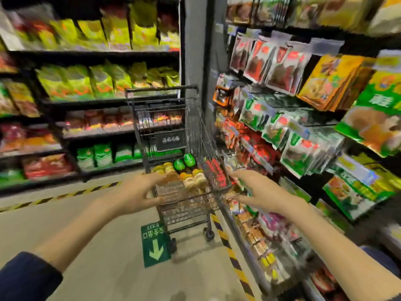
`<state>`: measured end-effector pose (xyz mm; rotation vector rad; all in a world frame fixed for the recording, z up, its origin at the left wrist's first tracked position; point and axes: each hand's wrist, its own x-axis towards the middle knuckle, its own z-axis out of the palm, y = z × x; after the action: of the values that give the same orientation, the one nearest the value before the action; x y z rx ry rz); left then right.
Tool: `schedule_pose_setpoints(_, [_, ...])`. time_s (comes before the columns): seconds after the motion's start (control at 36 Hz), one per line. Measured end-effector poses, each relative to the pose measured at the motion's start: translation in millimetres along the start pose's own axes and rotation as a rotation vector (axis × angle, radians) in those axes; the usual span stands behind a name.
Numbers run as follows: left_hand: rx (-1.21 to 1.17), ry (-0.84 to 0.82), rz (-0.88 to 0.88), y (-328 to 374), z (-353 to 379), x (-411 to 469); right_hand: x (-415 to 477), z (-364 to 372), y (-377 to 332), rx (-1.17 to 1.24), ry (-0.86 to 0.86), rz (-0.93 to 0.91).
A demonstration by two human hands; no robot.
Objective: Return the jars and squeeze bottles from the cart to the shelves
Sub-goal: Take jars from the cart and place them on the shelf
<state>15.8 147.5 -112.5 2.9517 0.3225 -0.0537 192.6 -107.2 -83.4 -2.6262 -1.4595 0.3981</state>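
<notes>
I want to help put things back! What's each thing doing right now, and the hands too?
Black wire shopping cart: standing in the aisle, loaded.
Yellow-lidded jars: in the cart basket.
Green squeeze bottles: in the cart, behind the jars.
Left hand: open, empty, at the cart's near-left corner.
Right hand: open, fingers spread, empty.

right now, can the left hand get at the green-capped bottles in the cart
Probably yes. The cart is open on top and the left hand is at its near edge; the jars stand between it and the green-capped bottles, so it would reach over them.
</notes>
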Motion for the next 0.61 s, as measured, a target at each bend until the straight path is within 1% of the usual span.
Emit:
schedule_pose_setpoints(0.08, [-0.004, 0.005, -0.028, -20, 6, 26, 44, -4, 8, -0.005, -0.048, -0.057])
schedule_pose_setpoints(0.22, [-0.044, 0.002, -0.166, -43, 22, 76, 117, -7, 32, -0.045, -0.107, -0.136])
schedule_pose_setpoints(0.31, [-0.066, -0.011, -0.203, -51, 35, 105, 157, -4, 46, -0.068, -0.139, -0.172])
schedule_pose_setpoints(0.47, [-0.105, -0.108, -0.295, -62, 66, 151, 217, 14, 72, -0.060, -0.224, -0.187])
schedule_pose_setpoints(0.61, [-0.137, -0.189, -0.324, -66, 79, 188, 259, 29, 88, -0.037, -0.267, -0.164])
